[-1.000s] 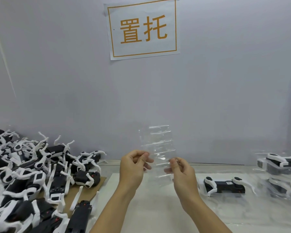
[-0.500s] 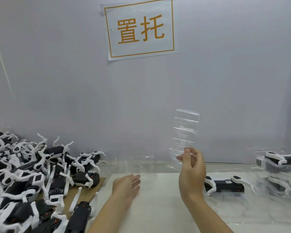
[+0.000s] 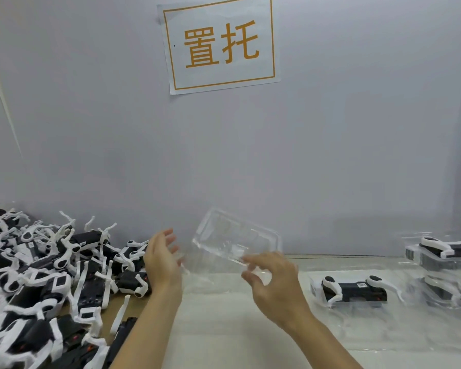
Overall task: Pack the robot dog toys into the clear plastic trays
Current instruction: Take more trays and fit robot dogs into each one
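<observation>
A clear plastic tray hangs tilted in the air above the table's middle. My right hand pinches its near right edge between thumb and fingers. My left hand is raised beside the tray's left end with its fingers spread; it holds nothing, and I cannot tell whether it touches the tray. A heap of black-and-white robot dog toys covers the table's left side.
One robot dog lies packed in a clear tray on the table at the right. Further right stands a stack of filled trays. A grey wall with a paper sign closes the back. White sheeting covers the table in front.
The tray has swung from upright to a low tilt, further left. My left hand has risen off the table to the tray's left end.
</observation>
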The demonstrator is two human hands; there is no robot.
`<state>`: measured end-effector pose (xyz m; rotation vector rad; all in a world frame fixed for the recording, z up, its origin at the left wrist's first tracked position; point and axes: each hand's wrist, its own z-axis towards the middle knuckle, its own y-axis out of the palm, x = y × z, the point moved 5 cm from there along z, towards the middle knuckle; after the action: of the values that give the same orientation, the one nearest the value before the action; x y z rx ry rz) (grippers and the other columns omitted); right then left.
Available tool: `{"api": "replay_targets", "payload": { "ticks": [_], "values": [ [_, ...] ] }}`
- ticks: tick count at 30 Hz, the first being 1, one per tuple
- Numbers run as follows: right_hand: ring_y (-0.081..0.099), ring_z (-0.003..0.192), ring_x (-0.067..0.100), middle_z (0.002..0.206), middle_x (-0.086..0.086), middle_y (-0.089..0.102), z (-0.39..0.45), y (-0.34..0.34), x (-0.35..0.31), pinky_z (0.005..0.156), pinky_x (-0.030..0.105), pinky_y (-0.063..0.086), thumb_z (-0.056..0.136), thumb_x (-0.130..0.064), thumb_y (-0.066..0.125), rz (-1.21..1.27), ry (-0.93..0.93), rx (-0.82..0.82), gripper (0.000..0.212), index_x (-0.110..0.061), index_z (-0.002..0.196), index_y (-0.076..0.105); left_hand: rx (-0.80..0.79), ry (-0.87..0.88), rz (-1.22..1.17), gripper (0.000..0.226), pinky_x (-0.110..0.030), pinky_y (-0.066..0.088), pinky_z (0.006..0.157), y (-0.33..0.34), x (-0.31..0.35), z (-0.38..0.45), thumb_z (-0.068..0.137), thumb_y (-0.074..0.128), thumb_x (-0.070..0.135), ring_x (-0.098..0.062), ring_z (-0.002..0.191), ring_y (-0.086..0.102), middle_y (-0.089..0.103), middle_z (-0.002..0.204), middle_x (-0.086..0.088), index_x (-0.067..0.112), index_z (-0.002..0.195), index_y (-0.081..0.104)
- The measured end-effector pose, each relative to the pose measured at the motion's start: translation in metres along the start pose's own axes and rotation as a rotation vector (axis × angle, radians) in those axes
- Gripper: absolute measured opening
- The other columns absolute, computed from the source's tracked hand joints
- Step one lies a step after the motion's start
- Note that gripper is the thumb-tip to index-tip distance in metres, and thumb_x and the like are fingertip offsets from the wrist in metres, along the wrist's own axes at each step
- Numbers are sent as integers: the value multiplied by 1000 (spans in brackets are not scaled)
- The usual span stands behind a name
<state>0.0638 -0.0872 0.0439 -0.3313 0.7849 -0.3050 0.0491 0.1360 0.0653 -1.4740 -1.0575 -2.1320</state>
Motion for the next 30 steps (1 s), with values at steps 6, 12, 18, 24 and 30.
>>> {"api": "replay_targets", "payload": {
  "ticks": [6, 12, 18, 24, 30],
  "values": [
    [42, 105, -8, 93, -29, 58, -5, 14, 8, 93, 30, 21, 83, -14, 71, -268, -131, -163, 32, -39, 103, 74, -352, 150, 543, 46, -33, 39, 103, 30, -5, -17, 96, 62, 21, -18, 130, 48, 51, 139, 4, 21, 140, 51],
    [36, 122, -9, 116, -30, 51, -6, 5, 2, 101, 20, 20, 81, -33, 68, -124, -158, -50, 37, -42, 117, 66, -305, 167, 621, 49, -29, 43, 90, 21, -9, -12, 95, 51, -2, -21, 123, 53, 51, 141, -3, 26, 135, 53],
    [36, 132, 0, 132, -20, 49, -4, -11, -4, 105, 25, 25, 87, -51, 52, 79, -83, 142, 32, -46, 118, 60, -357, 56, 650, 45, -38, 50, 78, 22, 2, -4, 91, 42, -2, -24, 104, 59, 54, 127, -2, 28, 115, 64],
    [55, 94, 13, 75, -10, 62, -2, -23, 0, 79, 18, 39, 86, -34, 43, 216, -81, 296, 40, -20, 55, 63, -485, -66, 762, 36, -27, 48, 60, 24, 17, -9, 87, 43, 4, -20, 78, 55, 61, 98, -2, 29, 102, 64],
    [50, 86, 9, 71, -7, 58, -6, 0, 20, 72, 15, 36, 81, -24, 49, 82, 16, 44, 33, -22, 47, 49, -397, 63, 1136, 21, -29, 49, 75, 2, 17, 8, 94, 50, 24, -23, 93, 59, 61, 106, -2, 19, 109, 64]
  ]
}}
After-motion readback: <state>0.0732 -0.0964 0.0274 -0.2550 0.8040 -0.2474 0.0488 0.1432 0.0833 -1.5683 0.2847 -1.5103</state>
